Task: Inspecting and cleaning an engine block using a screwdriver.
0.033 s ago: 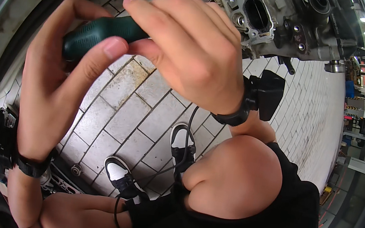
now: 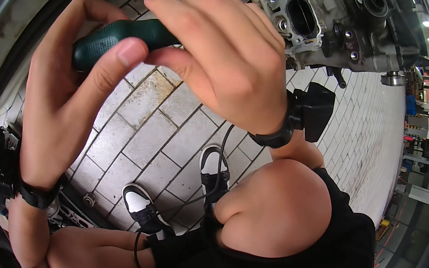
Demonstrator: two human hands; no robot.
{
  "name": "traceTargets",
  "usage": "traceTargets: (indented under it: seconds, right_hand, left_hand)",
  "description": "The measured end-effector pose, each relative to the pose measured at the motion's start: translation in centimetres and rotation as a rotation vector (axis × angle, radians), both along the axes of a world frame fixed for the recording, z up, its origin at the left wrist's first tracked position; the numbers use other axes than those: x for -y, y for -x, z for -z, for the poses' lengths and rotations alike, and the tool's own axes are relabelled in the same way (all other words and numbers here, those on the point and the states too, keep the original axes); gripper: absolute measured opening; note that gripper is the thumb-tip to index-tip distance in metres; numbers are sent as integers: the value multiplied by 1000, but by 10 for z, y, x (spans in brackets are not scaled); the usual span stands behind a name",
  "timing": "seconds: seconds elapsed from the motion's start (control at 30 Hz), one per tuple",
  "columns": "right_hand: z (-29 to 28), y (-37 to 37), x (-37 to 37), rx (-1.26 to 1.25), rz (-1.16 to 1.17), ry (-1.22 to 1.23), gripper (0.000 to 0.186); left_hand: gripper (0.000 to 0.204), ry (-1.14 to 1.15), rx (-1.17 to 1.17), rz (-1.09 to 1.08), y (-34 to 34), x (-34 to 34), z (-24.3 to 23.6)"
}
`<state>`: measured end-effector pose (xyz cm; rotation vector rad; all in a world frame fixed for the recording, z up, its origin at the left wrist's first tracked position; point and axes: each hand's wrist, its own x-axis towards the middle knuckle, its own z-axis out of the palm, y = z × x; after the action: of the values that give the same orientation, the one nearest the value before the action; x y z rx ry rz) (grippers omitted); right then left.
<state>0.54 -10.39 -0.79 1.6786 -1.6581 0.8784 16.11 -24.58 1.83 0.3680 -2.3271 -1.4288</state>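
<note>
Green handle [image 2: 102,42] got the two-handed grip

So the dark green handle was up in front of the person, above the tiled floor [image 2: 141,135], lying roughly crosswise. The left hand [image 2: 61,86] had its rounded end, fingers curled behind and thumb pressed along the near side. The right hand [image 2: 230,55] gripped the other end between thumb and fingers, so that end was pretty much hidden; couldn't tell what was on it. A grimy metal engine [image 2: 340,39] sat just past the right hand, with an oblong opening facing up. Both wrists wore black straps with boxy gadgets, and a thin black cable [image 2: 220,162] ran down past the black-and-white shoes [image 2: 140,204].
</note>
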Motion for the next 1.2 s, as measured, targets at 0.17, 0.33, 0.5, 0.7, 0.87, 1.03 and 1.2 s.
traceTargets:
  seconds: [0.17,0.33,0.5,0.7,0.87,1.03,1.2]
  right_hand:
    - [3,2,6,-53,-23,70,21]
    - [2,9,-2,-55,-19,-23,24]
    - [0,4,4,-24,10,-1,23]
    - [0,7,-2,-27,-28,-34,17]
    - [0,7,-2,-26,-18,-49,15]
    - [3,3,1,-11,18,-16,20]
    - [0,4,-7,-49,1,-77,30]
  left_hand:
    - [39,-41,185,-46,-9,5,-12]
    - [43,-29,-92,95,-1,4,-1]
    - [40,-30,-122,8,-2,-2,-11]
    - [42,-125,252,-8,-11,5,-9]
    - [39,24,-16,72,-4,-1,-11]
    - [36,78,55,35,-7,6,-7]
    - [30,-91,268,18,-2,-1,-20]
